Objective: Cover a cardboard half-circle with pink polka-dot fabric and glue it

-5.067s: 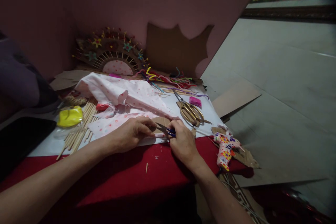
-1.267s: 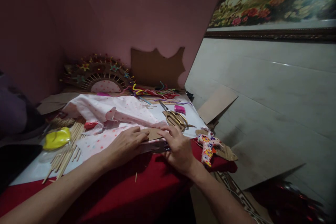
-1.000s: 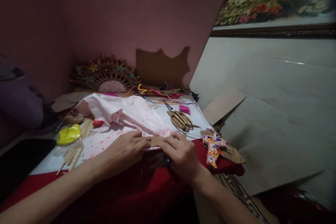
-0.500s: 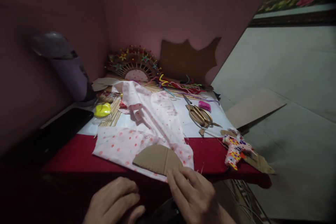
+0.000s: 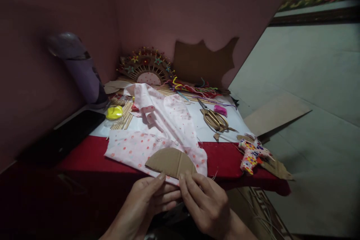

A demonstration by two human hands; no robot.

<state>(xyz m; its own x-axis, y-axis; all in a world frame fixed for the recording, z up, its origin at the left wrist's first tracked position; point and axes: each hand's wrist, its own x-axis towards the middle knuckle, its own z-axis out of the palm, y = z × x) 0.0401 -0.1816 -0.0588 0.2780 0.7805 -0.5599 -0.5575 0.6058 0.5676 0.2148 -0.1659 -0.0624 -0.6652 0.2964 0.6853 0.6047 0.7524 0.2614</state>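
Observation:
A half-round piece of cardboard (image 5: 168, 160) lies flat on a white cloth with pinkish-red dots (image 5: 126, 148), close to the cloth's front edge. My left hand (image 5: 153, 195) pinches that edge, thumb on top and fingers beneath, just below the cardboard's straight side. Fingers of my right hand (image 5: 204, 198) press together on the cardboard's lower right corner and the cloth under it. The rest of the cloth spreads back in loose folds over the table. What lies under the right fingertips is hidden.
Gold-handled scissors (image 5: 215, 120) and a pink packet (image 5: 220, 111) lie to the right. A patterned stuffed figure (image 5: 251, 153) sits at the red table edge. At left are a yellow packet (image 5: 114, 112), a dark phone-like slab (image 5: 70, 131) and a purple bottle (image 5: 86, 78). A decorated fan-shaped piece (image 5: 149, 67) stands behind.
My left hand has come up and right from below the table edge and now grips the cloth's front edge. My right hand stays at the cardboard's corner. The view has shifted slightly.

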